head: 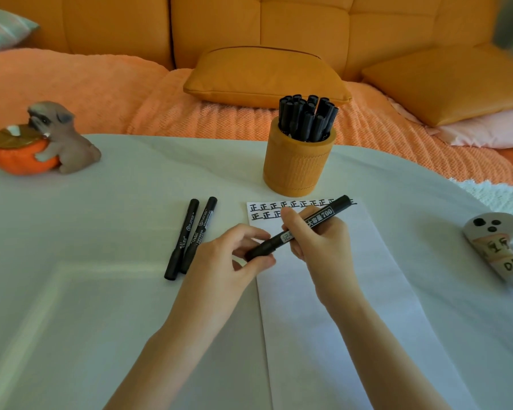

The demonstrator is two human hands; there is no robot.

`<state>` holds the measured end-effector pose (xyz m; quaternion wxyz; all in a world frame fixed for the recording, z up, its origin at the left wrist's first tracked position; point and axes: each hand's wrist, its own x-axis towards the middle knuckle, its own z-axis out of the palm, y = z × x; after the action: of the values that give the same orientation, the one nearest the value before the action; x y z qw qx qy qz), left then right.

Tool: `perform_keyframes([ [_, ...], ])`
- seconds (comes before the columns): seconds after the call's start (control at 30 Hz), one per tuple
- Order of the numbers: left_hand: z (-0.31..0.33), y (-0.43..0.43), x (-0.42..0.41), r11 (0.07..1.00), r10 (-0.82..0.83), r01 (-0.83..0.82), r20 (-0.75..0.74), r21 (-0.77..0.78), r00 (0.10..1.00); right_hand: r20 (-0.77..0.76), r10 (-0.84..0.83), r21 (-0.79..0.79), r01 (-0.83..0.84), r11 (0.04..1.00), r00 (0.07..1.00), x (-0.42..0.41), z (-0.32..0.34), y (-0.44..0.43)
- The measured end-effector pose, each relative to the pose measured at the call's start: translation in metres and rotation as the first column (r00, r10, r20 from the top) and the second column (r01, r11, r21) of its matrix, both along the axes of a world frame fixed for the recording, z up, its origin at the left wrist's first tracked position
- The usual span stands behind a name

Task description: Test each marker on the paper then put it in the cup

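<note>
Black plastic, light and stiff: the marker point(323, 215) hangs just above the paper point(367, 276), slanting from near left to far right. The right hand point(320, 247) curls round the labelled barrel at its middle. The left hand point(234, 261) pinches the near-left end between thumb and fingertips. That end is probably the cap, though I cannot tell whether it is seated or loose. Rows of black test marks run along the paper's far edge, partly hidden by the marker.

The barrel looks smooth and may slip a little, so the firm hold belongs on the label, with the cap drawn straight along the axis. Breakage seems no worry.

Two loose markers point(184, 238) lie touching, side by side, on the table point(101, 261) left of the paper. The cup point(296, 170) stands just beyond the paper's far edge, packed with stored markers point(307, 116), so another will need a gap.
</note>
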<state>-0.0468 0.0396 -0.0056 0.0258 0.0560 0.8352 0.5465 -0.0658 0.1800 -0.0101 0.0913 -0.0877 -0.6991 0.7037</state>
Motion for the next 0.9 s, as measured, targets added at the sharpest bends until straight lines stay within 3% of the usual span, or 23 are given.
perform_keyframes([
  [0.23,0.001,-0.001,0.002,0.996,0.046,-0.045,-0.008,0.080,0.999,0.006,-0.020,-0.105,0.021,0.994,1.000,0.000,-0.001,-0.011],
  [0.5,-0.001,0.000,0.009,0.986,0.020,-0.011,-0.051,0.165,0.999,-0.008,-0.027,-0.106,0.026,0.994,1.000,0.003,0.000,-0.018],
  [0.9,0.006,0.000,0.007,0.994,-0.003,0.012,-0.080,0.113,0.997,0.044,0.067,-0.116,-0.061,0.991,0.997,0.006,0.006,-0.014],
])
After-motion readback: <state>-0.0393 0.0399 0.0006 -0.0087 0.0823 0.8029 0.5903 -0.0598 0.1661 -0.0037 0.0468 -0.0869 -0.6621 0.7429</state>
